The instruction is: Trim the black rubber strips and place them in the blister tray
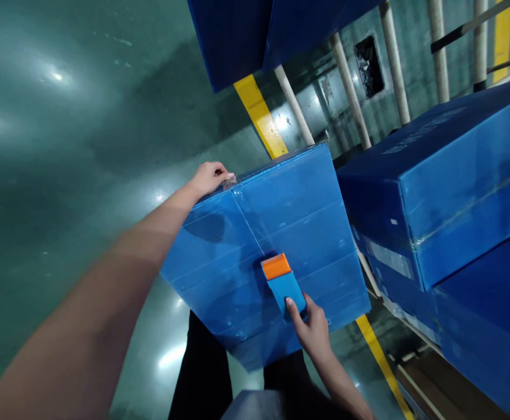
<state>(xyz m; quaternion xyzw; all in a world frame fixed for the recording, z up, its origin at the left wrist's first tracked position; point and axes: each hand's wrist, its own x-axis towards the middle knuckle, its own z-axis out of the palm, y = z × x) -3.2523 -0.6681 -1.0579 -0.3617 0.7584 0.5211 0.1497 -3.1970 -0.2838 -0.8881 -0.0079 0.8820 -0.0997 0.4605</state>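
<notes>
Clear, glossy tape [229, 182] at the far edge of the blue corrugated-plastic box [307, 216] could skew off the straight seam [248, 220] if the blue-and-orange plastic dispenser [286, 290], gripped by the right hand [314, 326] mid-box, veers, or lift if the left hand [208, 178] — pinching or pressing, cannot tell — slips.

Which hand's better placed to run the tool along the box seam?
Likely the right hand: it holds the orange-and-blue tool, whose orange end is by the visible seam. The left hand is at the far edge of the blue box.
</notes>
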